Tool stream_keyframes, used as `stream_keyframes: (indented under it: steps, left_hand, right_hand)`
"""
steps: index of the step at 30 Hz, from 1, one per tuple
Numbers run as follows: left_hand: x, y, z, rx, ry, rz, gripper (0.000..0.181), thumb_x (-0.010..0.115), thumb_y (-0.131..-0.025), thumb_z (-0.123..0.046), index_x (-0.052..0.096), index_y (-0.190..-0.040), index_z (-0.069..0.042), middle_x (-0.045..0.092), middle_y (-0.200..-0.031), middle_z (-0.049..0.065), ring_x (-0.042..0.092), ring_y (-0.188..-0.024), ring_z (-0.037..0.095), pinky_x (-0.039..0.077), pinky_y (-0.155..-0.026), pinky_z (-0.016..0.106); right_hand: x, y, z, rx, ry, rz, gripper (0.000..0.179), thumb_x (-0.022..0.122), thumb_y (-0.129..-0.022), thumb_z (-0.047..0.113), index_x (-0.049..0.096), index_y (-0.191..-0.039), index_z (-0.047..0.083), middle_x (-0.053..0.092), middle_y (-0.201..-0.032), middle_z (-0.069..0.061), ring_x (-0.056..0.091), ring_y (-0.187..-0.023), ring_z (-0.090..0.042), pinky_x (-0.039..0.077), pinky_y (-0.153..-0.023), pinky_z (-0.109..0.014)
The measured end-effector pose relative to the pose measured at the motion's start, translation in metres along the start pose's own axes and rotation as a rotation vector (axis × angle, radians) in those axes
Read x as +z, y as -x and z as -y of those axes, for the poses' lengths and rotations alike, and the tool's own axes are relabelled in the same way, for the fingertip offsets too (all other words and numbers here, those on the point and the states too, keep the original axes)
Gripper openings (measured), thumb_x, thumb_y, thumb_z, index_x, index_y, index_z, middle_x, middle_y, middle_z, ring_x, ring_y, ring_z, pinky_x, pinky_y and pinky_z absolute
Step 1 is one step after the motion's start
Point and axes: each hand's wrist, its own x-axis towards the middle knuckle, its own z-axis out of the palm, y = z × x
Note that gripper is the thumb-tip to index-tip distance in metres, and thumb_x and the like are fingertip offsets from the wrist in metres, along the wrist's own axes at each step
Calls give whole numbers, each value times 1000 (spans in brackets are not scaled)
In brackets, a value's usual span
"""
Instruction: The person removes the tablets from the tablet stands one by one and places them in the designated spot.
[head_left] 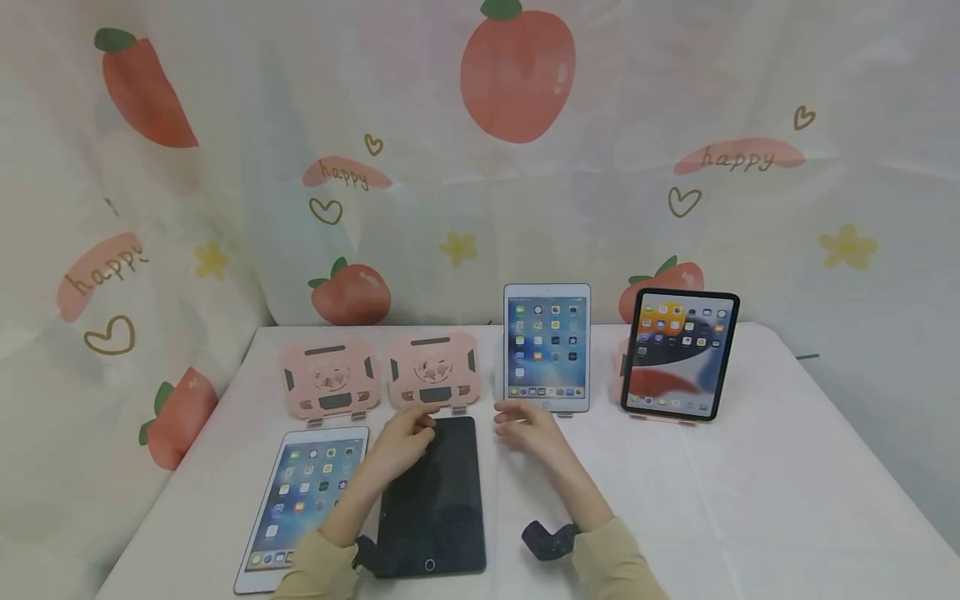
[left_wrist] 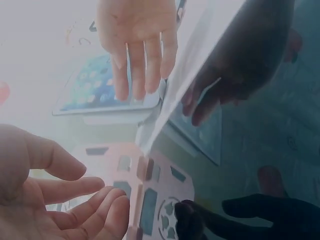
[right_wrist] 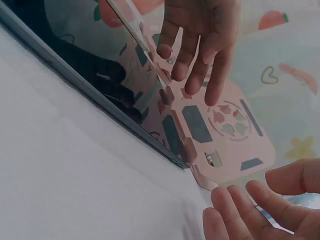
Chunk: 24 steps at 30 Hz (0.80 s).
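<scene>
The glossy black rectangular tablet (head_left: 435,500) lay at the frame's lower centre, just below a pink plastic cut-out stand (head_left: 459,371). The left hand (head_left: 402,442), at the tablet's upper left corner, and the right hand (head_left: 528,431), right of it, were both loose, gripping nothing. Handling it well probably called for an even hold on both long edges, fingers off the screen.

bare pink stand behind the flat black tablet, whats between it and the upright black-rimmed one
The upright white tablet stands between the bare stand and the black-rimmed tablet, as the head view shows.
</scene>
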Motion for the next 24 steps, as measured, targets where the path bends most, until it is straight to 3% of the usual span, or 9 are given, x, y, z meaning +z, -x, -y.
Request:
stream_keyframes:
  steps: [7, 16, 24]
  left_hand:
    - [8, -8, -10, 18, 43, 16, 41, 52, -87, -1, 58, -128, 1, 63, -102, 16, 61, -75, 17, 49, -60, 25]
    - [20, -19, -27, 32, 67, 43, 40, 51, -90, -5, 57, -129, -2, 61, -106, 14, 64, -84, 18, 53, -65, 26]
    - [29, -32, -40, 31, 111, 16, 36, 53, -91, -10, 60, -126, -7, 64, -107, 12, 64, -87, 19, 53, -66, 26]
  right_hand:
    - [-13, -2, 2, 12, -29, -24, 35, 59, -88, 5, 60, -122, -4, 65, -115, -24, 68, -93, -21, 56, -82, -36]
    - [-32, -4, 6, 18, -55, -78, 37, 56, -92, 12, 56, -126, -2, 60, -123, -21, 62, -102, -17, 52, -95, -36]
    - [-44, -13, 7, 7, -48, -161, 33, 54, -93, 10, 58, -124, 0, 62, -122, -19, 61, -92, -7, 50, -83, -23]
